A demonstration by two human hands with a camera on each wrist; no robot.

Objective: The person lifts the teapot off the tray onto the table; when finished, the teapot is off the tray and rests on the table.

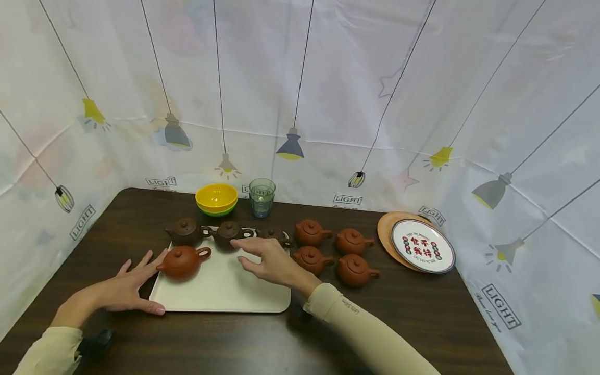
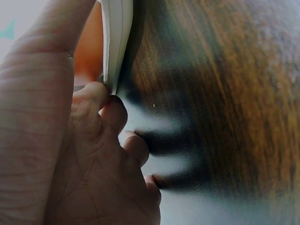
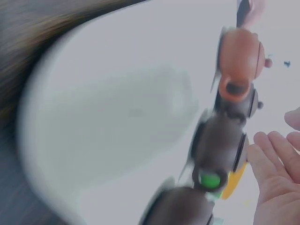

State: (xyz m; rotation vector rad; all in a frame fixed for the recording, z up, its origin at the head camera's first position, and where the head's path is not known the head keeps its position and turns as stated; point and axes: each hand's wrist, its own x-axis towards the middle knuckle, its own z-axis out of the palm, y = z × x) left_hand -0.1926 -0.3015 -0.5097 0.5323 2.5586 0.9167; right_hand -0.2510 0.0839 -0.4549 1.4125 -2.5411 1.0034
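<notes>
A cream tray (image 1: 225, 294) lies on the dark table with a reddish-brown teapot (image 1: 182, 264) near its left side. Along the tray's far edge stand three dark brown teapots: a left one (image 1: 184, 230), a middle one (image 1: 228, 234) and a right one (image 1: 269, 233) partly hidden by my right hand. My left hand (image 1: 124, 290) is spread at the tray's left edge, fingertips right at the rim near the reddish-brown teapot's spout. Over the tray hovers my right hand (image 1: 272, 260), fingers extended and holding nothing, its fingertips close to the middle dark teapot (image 3: 218, 145).
Several reddish-brown teapots (image 1: 354, 271) stand right of the tray. Behind it are a yellow bowl (image 1: 216, 195) nested in a green one and a clear glass (image 1: 261, 198). At the right, a white plate (image 1: 422, 265) with red characters leans over a round tan board (image 1: 387, 234). A printed curtain (image 1: 328, 104) closes off the back.
</notes>
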